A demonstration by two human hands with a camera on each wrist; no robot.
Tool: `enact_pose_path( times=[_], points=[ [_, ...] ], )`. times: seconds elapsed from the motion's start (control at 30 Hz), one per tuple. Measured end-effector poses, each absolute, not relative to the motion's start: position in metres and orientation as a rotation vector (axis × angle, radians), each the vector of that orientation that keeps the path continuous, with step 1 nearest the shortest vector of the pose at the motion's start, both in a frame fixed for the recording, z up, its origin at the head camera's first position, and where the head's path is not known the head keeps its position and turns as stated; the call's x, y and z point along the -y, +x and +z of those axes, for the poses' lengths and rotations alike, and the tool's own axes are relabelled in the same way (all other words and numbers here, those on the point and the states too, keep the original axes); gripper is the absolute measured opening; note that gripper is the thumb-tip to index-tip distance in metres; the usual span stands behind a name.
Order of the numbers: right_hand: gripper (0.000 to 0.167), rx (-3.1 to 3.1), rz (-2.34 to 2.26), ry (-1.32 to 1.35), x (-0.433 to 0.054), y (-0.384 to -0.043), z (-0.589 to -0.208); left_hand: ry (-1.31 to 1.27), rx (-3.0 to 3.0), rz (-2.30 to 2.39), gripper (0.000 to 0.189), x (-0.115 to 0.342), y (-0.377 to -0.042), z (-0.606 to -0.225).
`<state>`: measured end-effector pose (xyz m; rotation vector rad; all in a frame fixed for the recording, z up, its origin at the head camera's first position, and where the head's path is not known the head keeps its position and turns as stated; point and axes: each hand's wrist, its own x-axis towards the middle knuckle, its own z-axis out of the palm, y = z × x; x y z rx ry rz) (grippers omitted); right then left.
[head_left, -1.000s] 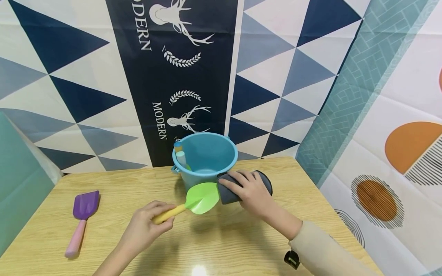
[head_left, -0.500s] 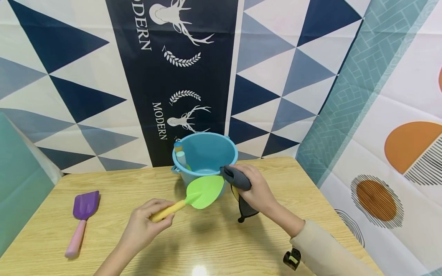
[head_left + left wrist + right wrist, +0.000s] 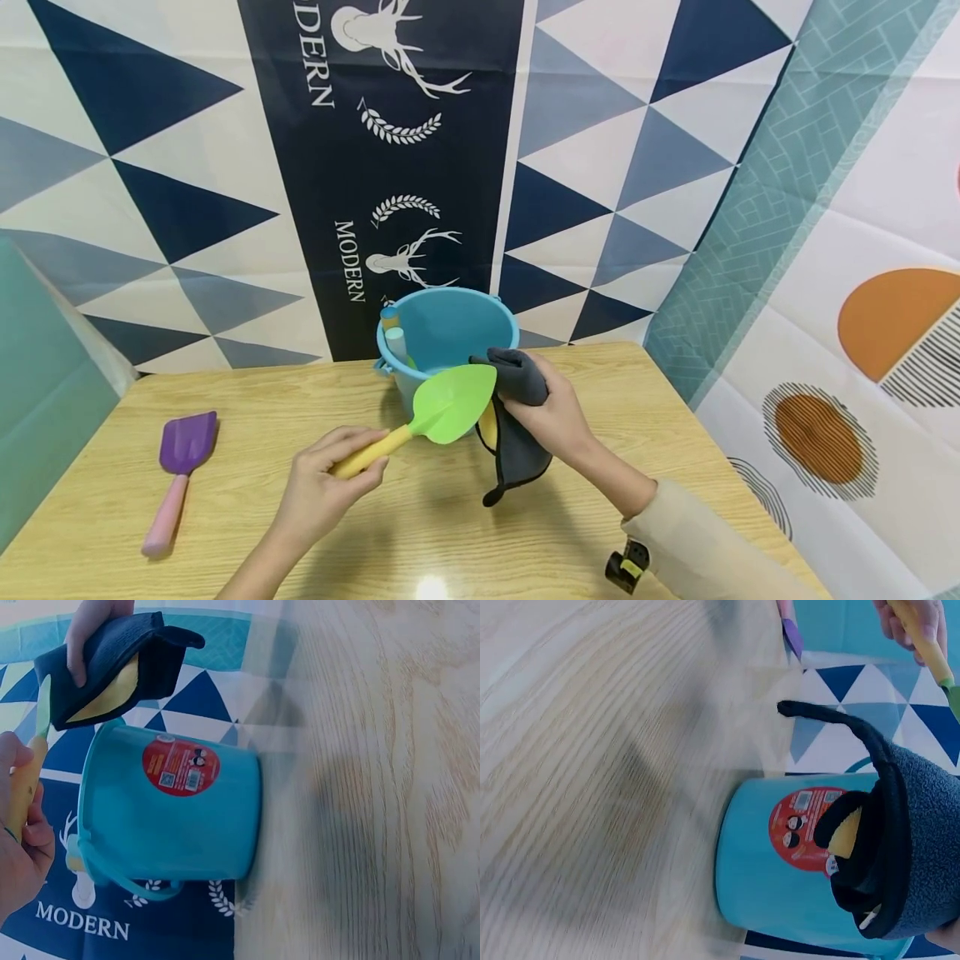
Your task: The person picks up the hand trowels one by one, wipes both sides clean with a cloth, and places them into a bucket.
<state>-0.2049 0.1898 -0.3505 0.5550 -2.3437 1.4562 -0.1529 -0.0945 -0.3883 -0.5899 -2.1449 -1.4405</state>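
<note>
My left hand (image 3: 322,479) grips the yellow handle of a toy shovel (image 3: 453,404), its green leaf-shaped blade raised in front of the bucket. In my right hand (image 3: 558,421) is a bunched cleaning cloth (image 3: 521,450), dark grey on one side and yellow on the other, with a loose corner hanging down. The blade's tip lies right beside the cloth; whether they touch I cannot tell. Behind both stands a blue bucket (image 3: 135,825) with a red sticker. Two tube-like ends, one blue and orange (image 3: 389,318), one pale blue (image 3: 395,342), show inside it.
A purple toy shovel (image 3: 187,442) with a pink handle lies on the wooden table (image 3: 270,433) at the left. Patterned sheets hang behind the table and along its right side. A dark strap with a buckle (image 3: 628,567) hangs below the right sleeve.
The cloth, earlier spread flat at the blade's tip, has been turned and now hangs bunched from my right hand. My left hand has raised the green shovel slightly, its tip tilting up.
</note>
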Motion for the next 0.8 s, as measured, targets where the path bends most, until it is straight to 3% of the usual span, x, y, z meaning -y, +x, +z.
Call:
enact_pose_path(
  times=[0.37,0.8],
  points=[
    [0.058,2.361,1.592,0.526,-0.179,-0.198,-0.347,-0.567,2.134,-1.501,0.029,0.086,-0.157,-0.389],
    [0.056,2.401,1.588,0.636,-0.172,-0.192,-0.355,-0.563,2.103,-1.594,0.029,0.078,-0.160,-0.387]
  ],
)
